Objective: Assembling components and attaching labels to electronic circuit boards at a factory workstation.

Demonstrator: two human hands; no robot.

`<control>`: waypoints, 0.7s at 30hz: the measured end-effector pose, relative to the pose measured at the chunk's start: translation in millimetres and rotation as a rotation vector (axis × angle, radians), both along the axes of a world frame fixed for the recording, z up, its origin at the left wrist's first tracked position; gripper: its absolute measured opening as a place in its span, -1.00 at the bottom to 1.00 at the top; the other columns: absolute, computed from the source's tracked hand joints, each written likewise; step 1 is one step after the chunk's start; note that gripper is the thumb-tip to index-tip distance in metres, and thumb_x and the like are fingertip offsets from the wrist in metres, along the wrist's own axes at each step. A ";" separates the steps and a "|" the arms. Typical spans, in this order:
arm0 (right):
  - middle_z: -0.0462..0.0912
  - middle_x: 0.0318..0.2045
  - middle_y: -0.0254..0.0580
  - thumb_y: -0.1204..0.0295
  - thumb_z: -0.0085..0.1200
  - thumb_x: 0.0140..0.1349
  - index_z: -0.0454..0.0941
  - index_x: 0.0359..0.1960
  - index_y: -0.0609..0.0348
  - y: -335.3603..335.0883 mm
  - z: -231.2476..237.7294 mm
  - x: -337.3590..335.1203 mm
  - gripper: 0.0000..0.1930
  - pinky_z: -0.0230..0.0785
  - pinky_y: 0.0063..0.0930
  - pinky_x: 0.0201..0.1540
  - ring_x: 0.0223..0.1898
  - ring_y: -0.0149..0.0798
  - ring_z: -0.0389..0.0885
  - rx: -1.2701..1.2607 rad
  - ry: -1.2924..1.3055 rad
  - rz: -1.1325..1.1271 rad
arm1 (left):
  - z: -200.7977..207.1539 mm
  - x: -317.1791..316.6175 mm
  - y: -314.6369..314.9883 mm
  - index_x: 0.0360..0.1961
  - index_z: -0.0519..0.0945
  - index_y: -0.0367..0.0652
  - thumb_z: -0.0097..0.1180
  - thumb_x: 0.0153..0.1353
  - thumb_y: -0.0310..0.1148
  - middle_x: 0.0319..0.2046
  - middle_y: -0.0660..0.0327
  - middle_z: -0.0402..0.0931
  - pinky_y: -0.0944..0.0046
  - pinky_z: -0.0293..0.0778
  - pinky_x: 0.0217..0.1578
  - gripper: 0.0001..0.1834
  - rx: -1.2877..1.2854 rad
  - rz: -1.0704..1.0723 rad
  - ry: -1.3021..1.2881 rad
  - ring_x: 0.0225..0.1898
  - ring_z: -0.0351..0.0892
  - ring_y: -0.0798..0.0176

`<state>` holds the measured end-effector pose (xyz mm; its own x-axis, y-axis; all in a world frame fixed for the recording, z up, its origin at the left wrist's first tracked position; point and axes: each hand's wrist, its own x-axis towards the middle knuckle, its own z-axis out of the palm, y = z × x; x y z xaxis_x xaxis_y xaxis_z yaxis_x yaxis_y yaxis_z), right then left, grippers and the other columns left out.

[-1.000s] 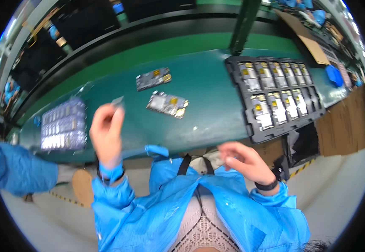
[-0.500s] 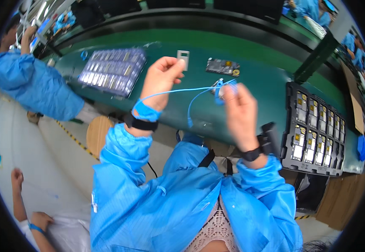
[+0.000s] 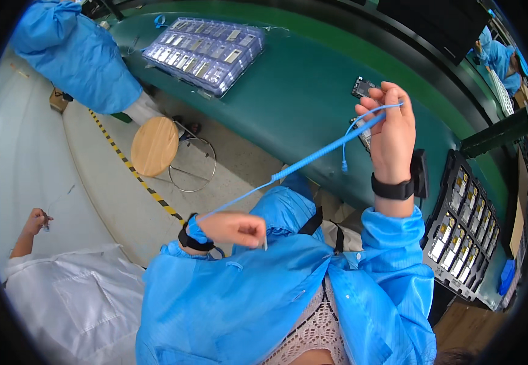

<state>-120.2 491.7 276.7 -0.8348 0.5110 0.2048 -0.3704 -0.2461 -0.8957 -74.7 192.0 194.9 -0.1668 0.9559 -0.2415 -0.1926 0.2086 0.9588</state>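
Cord [image 3: 312, 159], blue and coiled, stretched taut from a band on the left wrist up to the right hand [image 3: 392, 131]. Right hand raised above the green worktop [image 3: 300, 91], fingers curled shut around the cord's upper end, a loose loop dangling below. Left hand [image 3: 233, 229] low against the blue smock, loosely closed, with something small and pale at the fingertips, too small to identify. Behind the right hand, a small dark circuit board [image 3: 362, 87] on the worktop. Far left, a clear tray of parts [image 3: 206, 52]; at right, a black tray of components [image 3: 462, 231]. Round wooden stool [image 3: 153, 146] on the floor.
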 end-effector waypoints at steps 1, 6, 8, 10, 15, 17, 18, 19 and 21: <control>0.48 -0.36 -0.18 0.25 -0.11 0.28 0.41 -0.24 0.23 9.3 -7.4 -5.8 -0.73 0.47 -0.43 -0.29 -0.40 -0.33 0.52 -0.297 -0.083 0.174 | -0.5 7.3 -4.2 -0.38 0.37 -0.17 0.03 0.21 -0.31 -0.43 0.33 0.37 0.42 0.30 -0.33 -0.83 0.146 -0.008 -0.197 -0.37 0.32 0.46; 0.12 -0.78 -0.59 0.35 -0.22 0.33 0.40 -0.30 0.17 9.1 4.1 35.6 -0.81 0.26 -0.58 -0.36 -0.73 -0.62 0.11 -0.528 0.064 0.667 | 4.8 -14.0 -22.9 -0.38 0.36 -0.17 -0.04 0.23 -0.39 -0.44 0.29 0.39 0.38 0.31 -0.36 -0.90 -0.150 0.420 0.208 -0.39 0.35 0.41; 0.06 -0.85 -0.60 0.32 -0.25 0.34 0.20 -0.35 0.08 21.3 8.0 78.9 -0.85 -0.02 -0.73 -0.80 -0.88 -0.64 -0.02 -0.408 0.106 0.643 | -33.4 -45.5 -43.4 -0.37 0.36 -0.15 -0.03 0.22 -0.36 -0.46 0.28 0.40 0.39 0.33 -0.39 -0.89 -0.474 0.879 0.959 -0.43 0.39 0.41; 0.09 -0.84 -0.55 0.24 -0.17 0.31 0.16 -0.28 0.10 36.0 7.6 111.1 -0.77 -0.10 -0.72 -0.87 -0.88 -0.63 -0.01 -0.395 0.146 0.679 | -38.3 -71.5 -61.4 -0.33 0.38 -0.17 0.03 0.20 -0.28 -0.47 0.25 0.43 0.39 0.39 -0.40 -0.81 -0.199 1.269 0.369 -0.41 0.45 0.40; 0.10 -0.82 -0.50 -0.25 0.01 -0.06 0.14 -0.20 0.24 28.6 1.1 177.5 -0.25 -0.04 -0.70 -0.88 -0.85 -0.59 0.03 -0.168 0.125 0.603 | -8.8 -94.5 -63.3 -0.31 0.37 -0.15 -0.03 0.25 -0.33 -0.39 0.22 0.46 0.39 0.42 -0.34 -0.88 0.460 1.572 0.303 -0.38 0.48 0.37; 0.23 -0.82 -0.45 -0.47 -0.28 -0.19 0.20 -0.18 0.30 1.1 -12.8 201.9 -0.06 0.05 -0.68 -0.85 -0.83 -0.54 0.23 0.001 -0.202 0.472 | 1.1 -84.7 -47.6 -0.26 0.40 -0.21 -0.05 0.25 -0.39 -0.31 0.20 0.47 0.37 0.41 -0.26 -0.88 0.490 1.407 0.388 -0.32 0.45 0.37; 0.28 -0.80 -0.39 -0.46 -0.29 -0.18 0.23 -0.16 0.28 -8.5 -16.8 209.6 -0.07 0.12 -0.68 -0.78 -0.81 -0.50 0.28 0.014 -0.402 0.502 | -4.4 -74.4 -35.1 -0.26 0.40 -0.21 -0.05 0.25 -0.39 -0.31 0.20 0.47 0.37 0.41 -0.26 -0.88 0.486 1.371 0.346 -0.32 0.45 0.37; 0.28 -0.76 -0.37 -0.26 -0.20 0.09 0.24 -0.15 0.25 -19.4 -18.2 209.0 -0.29 0.15 -0.68 -0.71 -0.78 -0.50 0.27 -0.051 -0.436 0.555 | -8.6 -64.6 -23.4 -0.25 0.42 -0.22 -0.04 0.24 -0.39 -0.29 0.20 0.47 0.36 0.40 -0.23 -0.87 0.357 1.204 0.361 -0.31 0.45 0.37; 0.24 -0.71 -0.41 0.41 -0.28 0.30 0.26 -0.12 0.22 -29.7 -42.2 212.0 -0.80 0.13 -0.65 -0.69 -0.75 -0.53 0.20 -0.104 -0.563 0.383 | -28.9 -46.0 -0.3 -0.23 0.42 -0.21 -0.01 0.21 -0.41 -0.23 0.19 0.45 0.34 0.39 -0.17 -0.86 0.172 0.892 0.301 -0.27 0.45 0.37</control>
<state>91.9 462.0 234.5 -0.9254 0.1521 -0.3472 0.2747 -0.3621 -0.8908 -120.8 191.7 166.0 -0.8831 0.4650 0.0623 0.0469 -0.0446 0.9979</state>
